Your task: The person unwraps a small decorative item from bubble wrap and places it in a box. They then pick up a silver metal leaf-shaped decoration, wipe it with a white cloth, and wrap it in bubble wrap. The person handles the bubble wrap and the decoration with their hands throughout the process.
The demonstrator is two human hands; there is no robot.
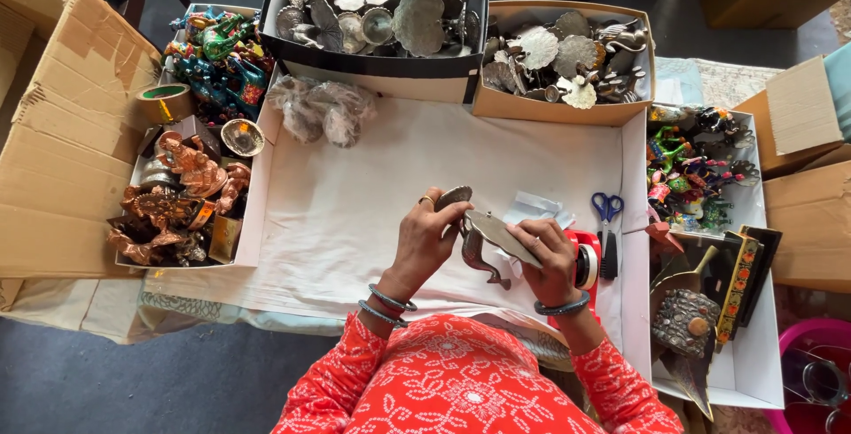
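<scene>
A: While the white cloth [355, 212] fills the middle of the frame, what rings it?

B: A flattened carton [62, 132] at left, two boxes of grey metal pieces [381, 8] across the top, a tray of copper figures [182, 195] at centre left, painted ones [691, 164] at right.

A: And the hands?

B: Low centre. The left hand [424, 241] has its fingers curled shut round the head end of a grey metal figure [483, 243]; the right hand [548, 252] closes over its flat wing. The figure hangs just above the cloth.

A: Anything close by?

B: A red tape dispenser [585, 261] touching the right hand, blue scissors [607, 212] just beyond.

A: Advice on handling?

B: I'd judge a steady two-handed grip best, keeping the thin legs away from the dispenser.
</scene>
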